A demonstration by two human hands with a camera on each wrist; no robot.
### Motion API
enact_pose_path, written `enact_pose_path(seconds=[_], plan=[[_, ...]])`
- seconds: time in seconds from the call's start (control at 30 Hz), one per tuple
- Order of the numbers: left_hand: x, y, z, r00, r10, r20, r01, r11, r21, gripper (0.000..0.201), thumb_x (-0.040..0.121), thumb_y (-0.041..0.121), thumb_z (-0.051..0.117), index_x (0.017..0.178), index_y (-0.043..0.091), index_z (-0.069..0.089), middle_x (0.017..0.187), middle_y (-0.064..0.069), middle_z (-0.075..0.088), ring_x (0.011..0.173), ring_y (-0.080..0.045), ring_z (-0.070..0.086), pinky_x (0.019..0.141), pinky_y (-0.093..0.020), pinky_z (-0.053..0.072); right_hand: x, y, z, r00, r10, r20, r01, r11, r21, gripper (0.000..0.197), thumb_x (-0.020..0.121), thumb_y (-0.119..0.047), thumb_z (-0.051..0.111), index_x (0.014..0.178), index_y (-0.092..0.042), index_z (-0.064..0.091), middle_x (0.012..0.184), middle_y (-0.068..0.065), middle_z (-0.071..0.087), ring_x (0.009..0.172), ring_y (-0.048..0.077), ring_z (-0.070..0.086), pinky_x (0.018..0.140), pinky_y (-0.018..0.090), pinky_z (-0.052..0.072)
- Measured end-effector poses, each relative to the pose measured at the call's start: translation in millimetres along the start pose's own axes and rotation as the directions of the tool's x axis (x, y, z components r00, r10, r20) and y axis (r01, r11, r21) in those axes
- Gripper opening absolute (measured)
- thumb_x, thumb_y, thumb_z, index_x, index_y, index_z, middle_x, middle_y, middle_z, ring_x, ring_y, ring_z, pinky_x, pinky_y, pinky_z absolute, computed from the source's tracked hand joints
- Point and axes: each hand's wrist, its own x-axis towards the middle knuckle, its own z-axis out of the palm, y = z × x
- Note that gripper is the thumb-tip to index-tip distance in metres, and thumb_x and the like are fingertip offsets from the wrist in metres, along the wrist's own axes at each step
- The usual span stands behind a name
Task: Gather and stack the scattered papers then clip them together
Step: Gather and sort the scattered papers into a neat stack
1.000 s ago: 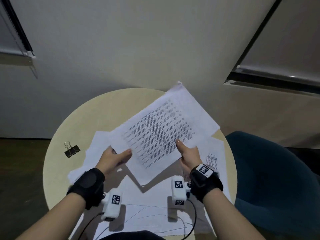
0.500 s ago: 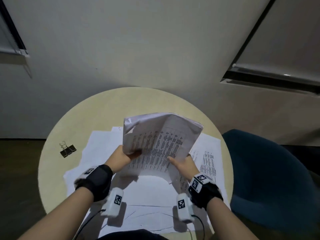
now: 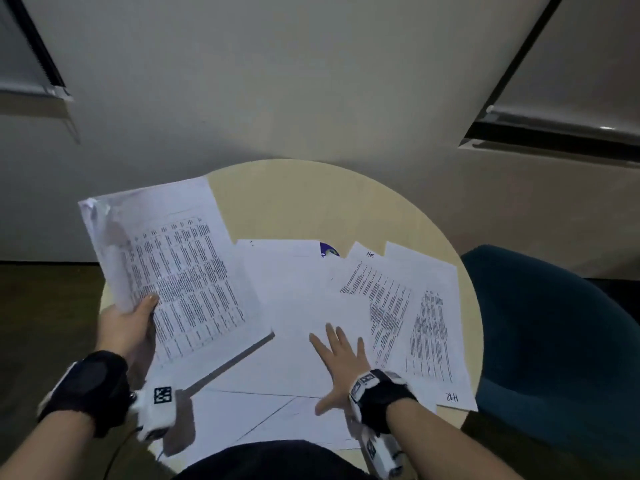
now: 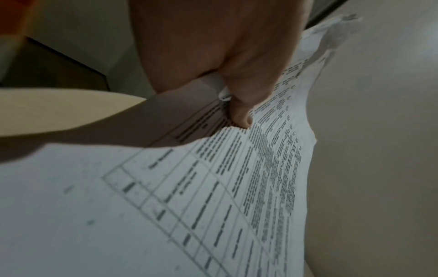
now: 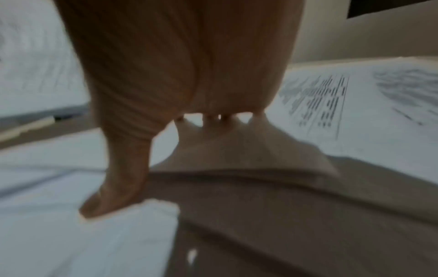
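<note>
My left hand (image 3: pixel 133 315) grips a sheaf of printed papers (image 3: pixel 173 271) by its lower left edge and holds it above the left side of the round table (image 3: pixel 311 202). In the left wrist view the thumb (image 4: pixel 239 112) presses on the printed papers (image 4: pixel 237 187). My right hand (image 3: pixel 337 358) lies flat with spread fingers on a blank sheet (image 3: pixel 304 306) in the middle of the table; the right wrist view shows the spread fingers (image 5: pixel 213 120) on the blank sheet (image 5: pixel 71 234). More printed sheets (image 3: pixel 408 306) lie fanned out to the right. The binder clip is hidden.
A dark blue chair (image 3: pixel 554 341) stands close to the table's right edge. A purple-marked sheet (image 3: pixel 329 251) peeks out at the back of the spread. Blank sheets (image 3: pixel 263 417) overlap near the front edge. The far half of the table top shows bare wood.
The right hand let go of the held sheaf and dropped flat onto the papers on the table. The left hand carried the sheaf to the left, and it now covers the spot where the clip lay.
</note>
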Motion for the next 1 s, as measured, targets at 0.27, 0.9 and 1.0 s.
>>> enact_pose_path(seconds=[0.27, 0.9, 1.0], plan=[[9.7, -23.1, -19.4, 0.990, -0.138, -0.012, 0.139, 0.990, 0.025, 0.041, 0.087, 0.024, 0.068, 0.105, -0.012, 0.062, 0.074, -0.017, 0.059, 0.063, -0.025, 0.053, 0.066, -0.036, 0.042, -20.8, 8.8, -22.6, 0.986, 0.125, -0.113, -0.109, 0.985, 0.137, 0.061, 0.096, -0.029, 0.048, 0.151, -0.031, 0.022, 0.162, 0.000, 0.010, 0.150, 0.018, 0.007, 0.122, 0.044, 0.007], [7.2, -1.0, -15.6, 0.984, -0.062, -0.169, 0.049, 0.995, -0.084, 0.040, 0.091, 0.023, 0.064, 0.118, -0.007, 0.059, 0.098, -0.012, 0.058, 0.088, -0.024, 0.054, 0.079, -0.034, 0.039, -41.9, 25.0, -79.7, 0.633, 0.479, -0.609, -0.046, 0.808, 0.587, 0.029, 0.093, -0.008, 0.049, 0.114, -0.023, 0.063, 0.090, 0.007, 0.071, 0.076, 0.019, 0.062, 0.066, 0.026, 0.045], [4.5, -3.9, -17.5, 0.984, -0.077, -0.161, 0.066, 0.995, -0.072, 0.041, 0.090, 0.023, 0.064, 0.118, -0.007, 0.059, 0.102, -0.016, 0.062, 0.089, -0.024, 0.055, 0.079, -0.034, 0.040, -29.5, 8.3, -60.4, 0.828, 0.210, -0.520, -0.024, 0.940, 0.342, 0.032, 0.092, -0.012, 0.050, 0.121, -0.025, 0.053, 0.113, -0.008, 0.060, 0.099, 0.010, 0.055, 0.092, 0.025, 0.040]])
